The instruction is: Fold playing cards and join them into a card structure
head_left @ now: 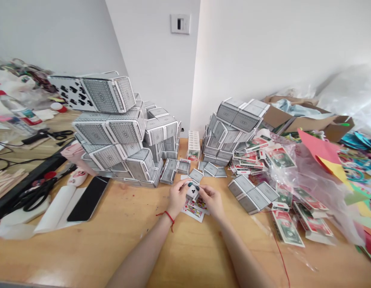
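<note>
Both hands meet over the wooden table (185,248), holding a playing card with a club (193,192) between them. My left hand (179,195) pinches its left side, thumb on top, and a red string circles that wrist. My right hand (211,199) has its fingers closed at the card's right side. Beneath the hands lie face-up picture cards (193,211), partly covered. Just beyond the fingers is a folded grey-backed card piece (196,175); more folded pieces (169,171) lie to its left.
Stacked grey card boxes rise at left (110,156) and right (230,132). A joined card block (253,194) and red-green card packs (287,228) lie right. A black phone (88,199), scissors (38,192) and a white roll (55,210) lie left.
</note>
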Action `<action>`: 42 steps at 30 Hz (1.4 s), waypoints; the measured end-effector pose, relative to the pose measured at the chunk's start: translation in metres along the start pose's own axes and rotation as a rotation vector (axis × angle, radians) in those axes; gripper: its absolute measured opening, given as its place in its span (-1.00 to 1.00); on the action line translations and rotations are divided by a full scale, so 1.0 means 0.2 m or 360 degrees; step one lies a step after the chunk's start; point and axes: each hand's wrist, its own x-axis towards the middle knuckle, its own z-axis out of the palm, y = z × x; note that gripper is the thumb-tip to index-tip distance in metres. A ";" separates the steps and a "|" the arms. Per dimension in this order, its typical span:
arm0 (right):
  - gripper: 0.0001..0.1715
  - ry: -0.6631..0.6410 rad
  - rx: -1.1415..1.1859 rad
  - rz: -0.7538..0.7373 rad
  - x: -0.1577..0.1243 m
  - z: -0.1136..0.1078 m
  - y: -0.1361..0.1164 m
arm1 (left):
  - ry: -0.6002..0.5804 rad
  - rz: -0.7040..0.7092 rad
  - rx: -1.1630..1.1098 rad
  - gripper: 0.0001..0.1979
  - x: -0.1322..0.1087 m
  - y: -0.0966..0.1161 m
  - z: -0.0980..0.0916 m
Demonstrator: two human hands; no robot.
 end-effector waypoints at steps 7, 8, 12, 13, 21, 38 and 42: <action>-0.63 0.0030 0.0167 0.0101 -0.02 0.01 -0.03 | 0.0075 -0.0069 -0.0246 -0.60 -0.02 0.02 0.04; -0.62 0.0029 0.0247 0.0116 -0.02 0.02 -0.03 | 0.0082 -0.0054 -0.0243 -0.64 -0.02 0.02 0.04; -0.62 -0.0095 0.0471 0.0176 -0.03 0.05 -0.02 | 0.0074 0.0010 -0.0086 -0.74 -0.01 0.02 0.04; -0.62 -0.0136 0.0490 0.0191 -0.03 0.05 -0.02 | 0.0074 0.0028 -0.0050 -0.75 -0.01 0.02 0.04; -0.58 -0.0214 0.0466 0.0207 -0.05 0.09 0.04 | 0.0038 0.0111 0.0110 -0.73 -0.02 0.03 0.04; -0.69 -0.0172 0.0397 0.0195 -0.05 0.10 0.01 | -0.0103 -0.0299 -0.0329 -0.79 -0.04 0.04 0.05; -0.70 -0.0179 0.0449 0.0200 -0.06 0.11 -0.01 | -0.0100 -0.0352 -0.0458 -0.84 -0.05 0.08 0.05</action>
